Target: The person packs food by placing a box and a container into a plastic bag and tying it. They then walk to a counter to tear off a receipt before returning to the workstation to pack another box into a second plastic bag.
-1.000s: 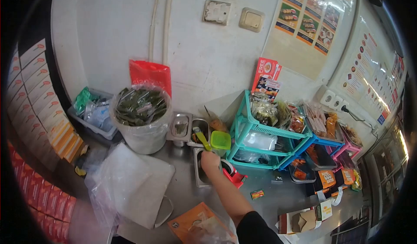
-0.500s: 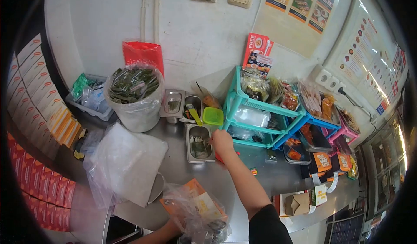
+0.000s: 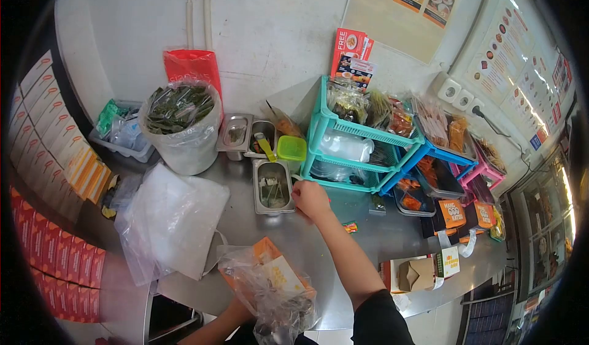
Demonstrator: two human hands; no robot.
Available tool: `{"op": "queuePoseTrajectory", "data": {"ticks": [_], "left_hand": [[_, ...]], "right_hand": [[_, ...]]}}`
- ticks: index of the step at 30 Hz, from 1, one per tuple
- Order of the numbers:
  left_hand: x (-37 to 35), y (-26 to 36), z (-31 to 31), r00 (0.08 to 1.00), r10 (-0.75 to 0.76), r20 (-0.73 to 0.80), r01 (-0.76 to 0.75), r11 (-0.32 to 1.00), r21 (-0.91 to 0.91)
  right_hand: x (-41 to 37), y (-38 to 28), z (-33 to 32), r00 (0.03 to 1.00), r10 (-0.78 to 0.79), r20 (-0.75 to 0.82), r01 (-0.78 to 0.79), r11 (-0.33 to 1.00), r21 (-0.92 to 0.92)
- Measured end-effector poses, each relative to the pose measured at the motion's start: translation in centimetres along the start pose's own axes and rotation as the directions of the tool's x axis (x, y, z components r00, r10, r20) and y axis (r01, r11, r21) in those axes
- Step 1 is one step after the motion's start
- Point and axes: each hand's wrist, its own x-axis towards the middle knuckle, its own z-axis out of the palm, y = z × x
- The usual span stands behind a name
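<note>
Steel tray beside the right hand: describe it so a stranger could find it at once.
Start at the turquoise rack on the steel counter. Left of its foot lies a rectangular steel tray, the right hand at its edge. Two other steel pans sit farther back by the leaf bucket; this one lies alone.

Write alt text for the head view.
The closed right hand rests beside a steel tray on the counter; the left hand, mostly hidden, is under a clear bag holding an orange box. A leaf-filled bucket and teal shelves stand behind.
</note>
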Motion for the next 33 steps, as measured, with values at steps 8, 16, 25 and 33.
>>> {"op": "queuePoseTrajectory", "data": {"ticks": [8, 16, 25, 33], "left_hand": [[-0.5, -0.5, -0.7, 0.957, 0.012, 0.289, -0.105, 0.946, 0.306], [-4.7, -5.2, 5.0, 0.974, -0.002, 0.226, -0.037, 0.985, 0.169], [0.6, 2.2, -1.9, 0.924, -0.383, -0.004, 0.333, 0.807, -0.487], [1.1, 4.9, -4.7, 0.946, -0.323, 0.026, 0.322, 0.946, 0.049]], "right_hand": [[4.5, -2.6, 7.4, 0.957, -0.121, 0.264, 0.225, 0.884, -0.411], [6.3, -1.9, 8.1, 0.796, -0.325, 0.51, 0.57, 0.686, -0.452], [-6.9, -8.0, -1.7, 0.985, 0.017, -0.174, 0.127, 0.615, 0.778], [-19.9, -3.8, 3.2, 0.963, -0.141, -0.228, 0.204, 0.938, 0.282]]}}
